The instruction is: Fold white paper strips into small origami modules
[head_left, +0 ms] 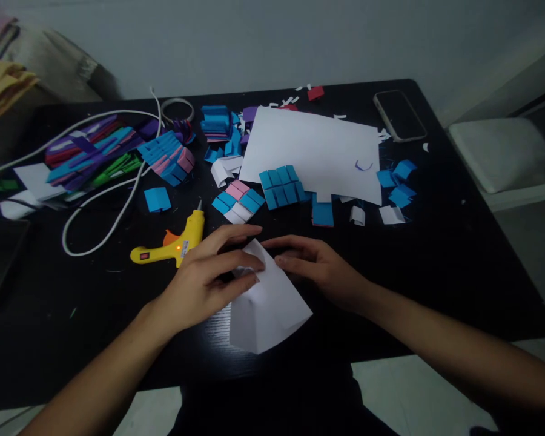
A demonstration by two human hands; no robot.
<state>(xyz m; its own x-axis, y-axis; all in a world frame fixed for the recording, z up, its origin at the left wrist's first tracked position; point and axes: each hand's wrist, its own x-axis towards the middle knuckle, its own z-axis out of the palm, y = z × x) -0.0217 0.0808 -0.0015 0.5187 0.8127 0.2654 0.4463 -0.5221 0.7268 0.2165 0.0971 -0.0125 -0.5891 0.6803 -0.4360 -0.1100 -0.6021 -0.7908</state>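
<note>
A folded sheet of white paper lies at a slant near the table's front edge, creased and narrowing toward its far corner. My left hand grips it from the left, thumb and bent fingers pressed on its upper part. At its upper right edge, my right hand has thumb and forefinger closed on the paper's border; the other fingers are partly hidden. Just beyond my left hand lies a yellow glue gun, its small light glowing orange and its nozzle pointing away.
Behind my hands are a joined blue paper piece, a pink, blue and white one and a large white sheet. A white cable loops at left near coloured strips. A phone lies far right; a tape roll sits behind.
</note>
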